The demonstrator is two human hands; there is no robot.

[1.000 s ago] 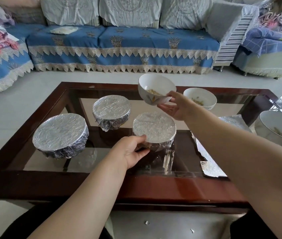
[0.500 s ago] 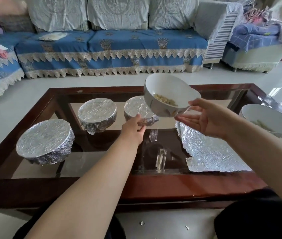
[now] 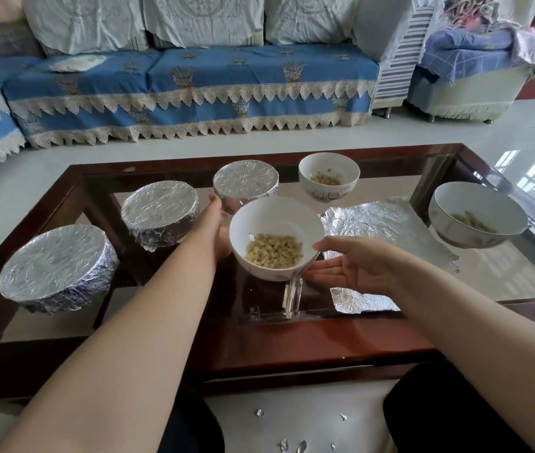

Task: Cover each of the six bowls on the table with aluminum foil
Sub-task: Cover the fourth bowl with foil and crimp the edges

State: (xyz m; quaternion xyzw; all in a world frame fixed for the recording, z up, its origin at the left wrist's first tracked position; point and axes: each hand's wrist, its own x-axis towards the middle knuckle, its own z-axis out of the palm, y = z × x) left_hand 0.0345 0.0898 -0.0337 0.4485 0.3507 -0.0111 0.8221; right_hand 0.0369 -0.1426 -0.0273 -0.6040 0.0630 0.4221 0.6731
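White bowl in hand: we see a white bowl (image 3: 276, 238) with pale food pieces in it, held above the glass tabletop (image 3: 504, 273), near the front middle.
Right grip: our right hand (image 3: 354, 268) is palm up with fingers nearly straight; the thumb lies over the bowl's near right rim and the fingers reach under its base, so the bowl sits pinched between them.
Left grip: our left hand (image 3: 215, 227) is at the bowl's left side, fingers extended; the bowl hides whether they touch it or the foil-covered bowl behind, so we cannot tell what this grip holds.
Covered bowls: three foil-covered bowls stand in a line on the left, the near one (image 3: 57, 266), the middle one (image 3: 159, 214) and the far one (image 3: 246, 183).
Open bowls: a small printed bowl (image 3: 329, 178) stands at the back, and a larger bowl (image 3: 478, 219) at the right, both with food.
Foil sheet: a flat foil sheet (image 3: 380, 230) lies just right of the held bowl, partly under our right hand.
Edges and room: we see a dark wooden frame (image 3: 292, 351) around the glass; bare glass lies below the held bowl and between the sheet and the larger bowl.
Floor: small foil scraps (image 3: 259, 412) lie by our knees.
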